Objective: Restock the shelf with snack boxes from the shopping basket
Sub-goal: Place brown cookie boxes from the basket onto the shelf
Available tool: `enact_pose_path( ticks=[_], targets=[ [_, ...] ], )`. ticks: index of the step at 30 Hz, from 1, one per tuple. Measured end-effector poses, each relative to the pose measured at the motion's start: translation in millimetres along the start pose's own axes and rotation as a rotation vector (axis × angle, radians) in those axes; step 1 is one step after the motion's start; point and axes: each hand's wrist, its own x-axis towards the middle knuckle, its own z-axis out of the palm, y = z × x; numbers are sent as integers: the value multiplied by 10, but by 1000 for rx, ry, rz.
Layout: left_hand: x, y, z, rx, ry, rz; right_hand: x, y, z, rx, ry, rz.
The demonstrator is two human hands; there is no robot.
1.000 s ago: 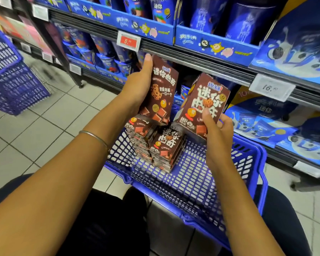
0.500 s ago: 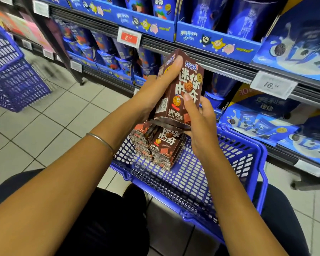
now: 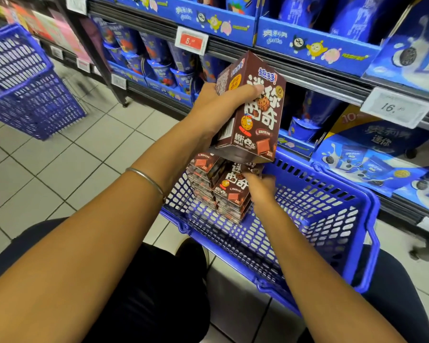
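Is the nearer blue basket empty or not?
Not empty: the basket holds two stacks of brown snack boxes in its far left corner.

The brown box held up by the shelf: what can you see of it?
The box is brown glossy cardboard, tall and rectangular, with white Chinese lettering, cookie pictures and a chocolate square on its front. It is closed, tilted slightly, held above the basket before the shelf. The left hand grips its side, fingers across the front.
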Motion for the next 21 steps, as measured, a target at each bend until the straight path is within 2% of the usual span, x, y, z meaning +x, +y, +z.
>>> enact_pose_path(
  ticks=[3,12,17,21],
  targets=[
    [-21,-3,-16,-3,-3,-3,101,123,125,-114,14,6],
    [-5,18,-54,-16,-6,-12,149,497,-77,-74,-45,83],
    [3,18,-28,-13,-49,-23,142,377,95,-309,-64,68],
    [53,27,-16,-11,-37,-25,147,448,6,-127,-111,140]
  ],
)
